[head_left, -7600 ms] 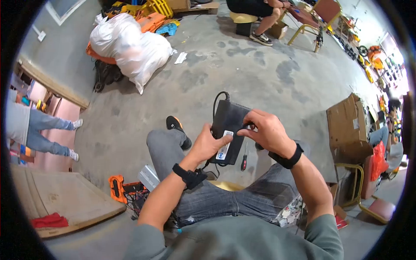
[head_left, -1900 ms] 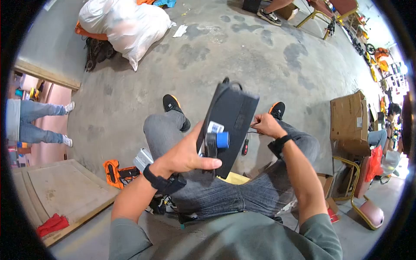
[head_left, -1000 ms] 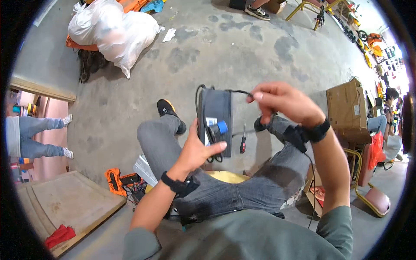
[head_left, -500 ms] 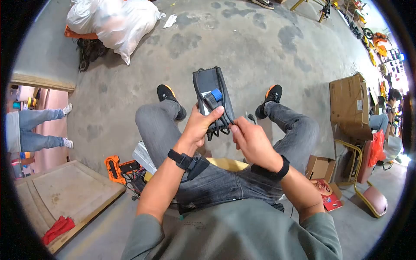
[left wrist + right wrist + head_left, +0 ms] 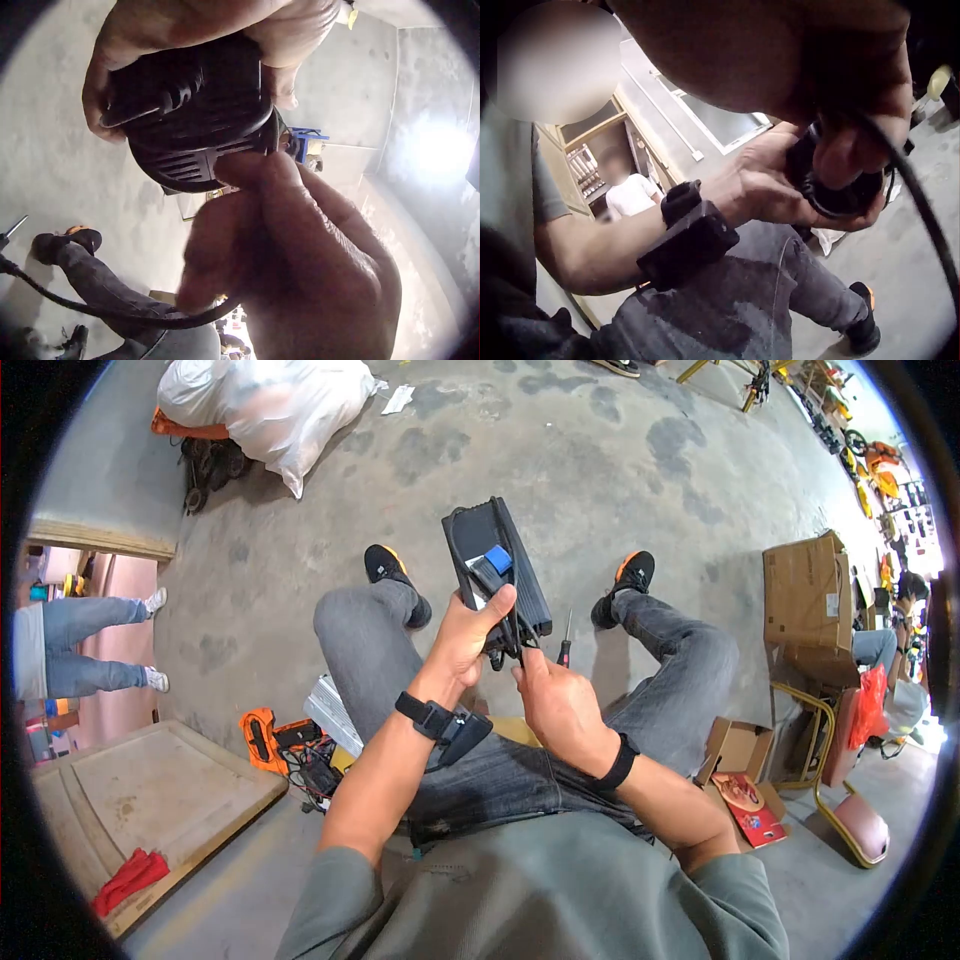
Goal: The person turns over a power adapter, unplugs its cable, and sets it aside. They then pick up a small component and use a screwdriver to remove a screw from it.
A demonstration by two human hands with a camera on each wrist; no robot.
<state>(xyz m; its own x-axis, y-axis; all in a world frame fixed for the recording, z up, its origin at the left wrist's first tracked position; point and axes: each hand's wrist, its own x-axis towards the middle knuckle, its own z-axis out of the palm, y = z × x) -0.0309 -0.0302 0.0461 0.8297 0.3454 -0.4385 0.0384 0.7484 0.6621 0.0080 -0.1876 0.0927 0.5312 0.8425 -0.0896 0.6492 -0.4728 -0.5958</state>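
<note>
Fisheye-curved edges, dark corners, bright glare at right, dim hands

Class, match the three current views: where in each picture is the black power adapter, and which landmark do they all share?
Head: the black power adapter is just above centre.
Left wrist: upper part, left of centre.
Right wrist: right of centre, largely hidden by fingers.
Shared landmark: the left hand gripping it.
</note>
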